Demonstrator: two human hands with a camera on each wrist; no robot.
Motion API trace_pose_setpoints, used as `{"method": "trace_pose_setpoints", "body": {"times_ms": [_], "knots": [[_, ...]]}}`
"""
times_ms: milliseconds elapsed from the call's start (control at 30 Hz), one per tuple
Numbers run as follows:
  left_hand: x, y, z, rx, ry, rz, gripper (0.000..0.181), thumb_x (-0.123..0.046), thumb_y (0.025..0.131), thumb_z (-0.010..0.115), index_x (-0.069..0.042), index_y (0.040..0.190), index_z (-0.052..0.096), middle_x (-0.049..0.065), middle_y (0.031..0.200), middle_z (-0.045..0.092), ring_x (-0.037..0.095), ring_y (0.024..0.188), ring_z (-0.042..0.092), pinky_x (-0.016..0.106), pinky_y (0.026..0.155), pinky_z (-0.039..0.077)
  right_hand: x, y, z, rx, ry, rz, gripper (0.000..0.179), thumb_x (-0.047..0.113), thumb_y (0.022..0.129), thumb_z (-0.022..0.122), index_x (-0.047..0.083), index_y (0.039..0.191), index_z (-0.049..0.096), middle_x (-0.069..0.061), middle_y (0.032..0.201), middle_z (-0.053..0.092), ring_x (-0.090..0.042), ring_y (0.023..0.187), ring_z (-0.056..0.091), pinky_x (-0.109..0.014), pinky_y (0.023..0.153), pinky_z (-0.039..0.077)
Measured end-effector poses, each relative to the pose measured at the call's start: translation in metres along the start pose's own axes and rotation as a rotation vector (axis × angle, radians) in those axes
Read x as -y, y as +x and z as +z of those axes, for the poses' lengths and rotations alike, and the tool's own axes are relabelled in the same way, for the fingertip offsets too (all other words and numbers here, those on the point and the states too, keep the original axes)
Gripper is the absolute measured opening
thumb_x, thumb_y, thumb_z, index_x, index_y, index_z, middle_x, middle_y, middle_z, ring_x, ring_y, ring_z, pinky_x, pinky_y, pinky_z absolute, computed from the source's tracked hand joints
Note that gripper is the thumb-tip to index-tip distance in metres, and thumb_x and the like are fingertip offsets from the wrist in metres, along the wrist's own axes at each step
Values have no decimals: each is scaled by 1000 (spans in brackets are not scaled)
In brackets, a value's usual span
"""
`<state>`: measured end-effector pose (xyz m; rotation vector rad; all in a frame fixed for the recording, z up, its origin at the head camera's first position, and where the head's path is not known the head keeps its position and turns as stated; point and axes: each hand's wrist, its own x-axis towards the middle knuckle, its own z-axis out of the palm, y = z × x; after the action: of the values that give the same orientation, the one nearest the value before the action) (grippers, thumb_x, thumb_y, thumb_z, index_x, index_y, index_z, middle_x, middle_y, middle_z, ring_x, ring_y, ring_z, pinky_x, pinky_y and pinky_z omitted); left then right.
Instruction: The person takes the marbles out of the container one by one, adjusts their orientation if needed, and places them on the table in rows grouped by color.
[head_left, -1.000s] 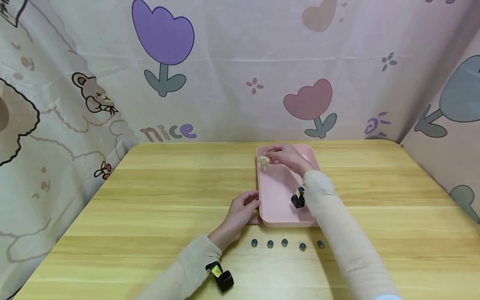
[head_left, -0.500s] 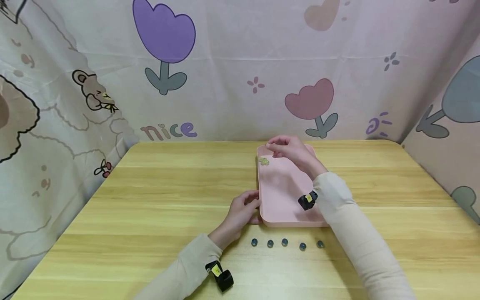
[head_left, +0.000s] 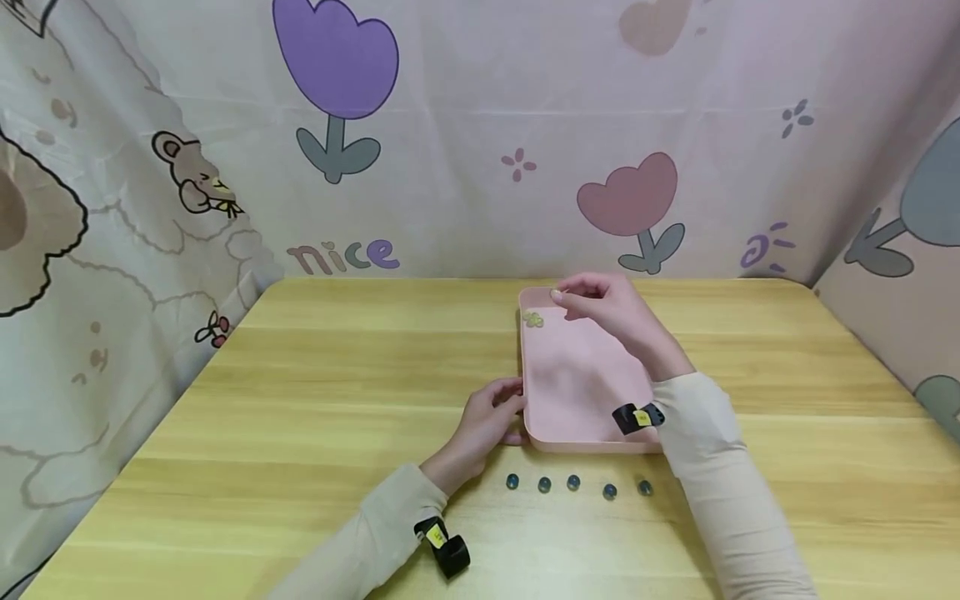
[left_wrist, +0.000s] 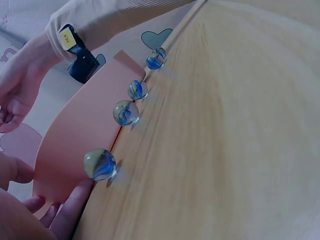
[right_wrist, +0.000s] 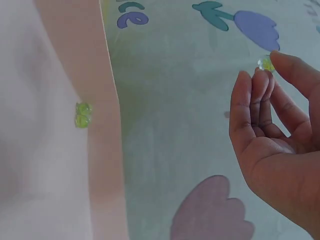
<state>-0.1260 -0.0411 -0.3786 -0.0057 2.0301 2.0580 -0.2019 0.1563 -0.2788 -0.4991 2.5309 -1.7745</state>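
My right hand (head_left: 611,312) is above the far end of a pink tray (head_left: 577,383). Thumb and fingertips pinch a small clear glass marble with yellow-green inside (right_wrist: 266,63). Inside the tray, against the wall at its far left, sits a small yellow-green glass cluster (head_left: 533,319); the right wrist view shows it as rounded translucent bumps (right_wrist: 83,115). My left hand (head_left: 480,421) rests on the table at the tray's near left side, relaxed fingers touching the outer wall (left_wrist: 85,130).
Several clear marbles with blue swirls (head_left: 573,482) lie in a row on the wooden table (head_left: 337,400), just in front of the tray's near edge. A printed cloth (head_left: 465,125) hangs behind the table and along both sides.
My right hand has drawn away from the glass cluster, rising and shifting right, and now pinches a marble. The cluster stays in the tray corner. My left hand keeps its place.
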Motion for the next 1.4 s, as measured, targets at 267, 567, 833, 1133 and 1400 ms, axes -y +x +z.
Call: {"method": "trace_pose_setpoints", "body": {"times_ms": [267,567,833,1133,1400], "knots": [[-2,0,1,-2,-2,-9,40,-9,96,55,2,135,51,15,122,56,25,102,60,32,63,61,8,-11,3,7,-63,-7,28,15,91,68,-4,111,67,-8,92,69,-18,77,67,-35,83,57],[-3,2,1,-4,6,4,39,-8,96,56,2,134,52,15,122,56,25,102,60,32,62,61,7,-18,13,-18,-158,-133,19,14,88,72,3,102,73,-5,76,70,-21,70,68,-26,66,56],[-1,1,1,3,1,6,39,-8,96,56,2,133,52,15,121,57,25,101,61,32,63,61,9,-32,18,17,-119,-172,16,7,88,70,-2,101,69,-10,70,67,-24,64,66,-24,62,55],[0,-1,0,6,12,0,40,-9,97,55,2,135,51,15,122,56,25,101,60,33,63,61,14,-53,24,106,-102,-109,20,9,90,68,0,108,67,-4,74,67,-21,70,65,-27,71,57],[-1,-1,1,10,-6,9,39,-9,97,55,3,134,51,17,122,56,26,102,60,34,64,62,18,-67,26,170,-95,-65,20,16,92,67,5,108,68,-4,75,66,-29,75,65,-31,75,58]]}}
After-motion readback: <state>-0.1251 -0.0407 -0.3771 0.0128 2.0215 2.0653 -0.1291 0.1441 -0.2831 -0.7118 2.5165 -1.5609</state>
